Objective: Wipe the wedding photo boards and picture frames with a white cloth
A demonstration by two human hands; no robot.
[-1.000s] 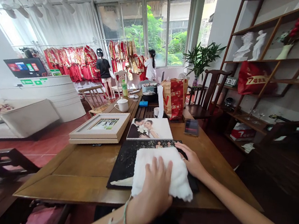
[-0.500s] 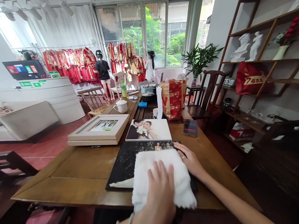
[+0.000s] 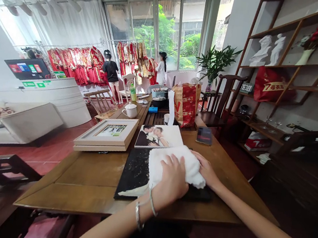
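Note:
A white cloth (image 3: pixel 168 157), bunched and fluffy, lies over a dark wedding photo panel (image 3: pixel 135 171) and hides much of its picture. On top of the cloth is my left hand (image 3: pixel 173 176), its fingers bent into the fabric and gripping it. My right hand (image 3: pixel 206 169) rests at the panel's far right edge, fingers stretched out beside the cloth; the cloth partly hides their tips. Just beyond the panel lies a lighter photo print (image 3: pixel 168 137) of a couple.
Stacked picture frames (image 3: pixel 87 142) sit left on the wooden table (image 3: pixel 84 187). Farther back are a white teapot (image 3: pixel 131 110), a red-and-tan paper bag (image 3: pixel 189 103) and a dark phone-like object (image 3: pixel 204 135). Two people stand by racks of red garments (image 3: pixel 75 64).
My left hand has moved away from me over the panel, bunching the cloth. The cloth's near right corner has drawn up, baring more of the panel there. My right hand stays at the edge.

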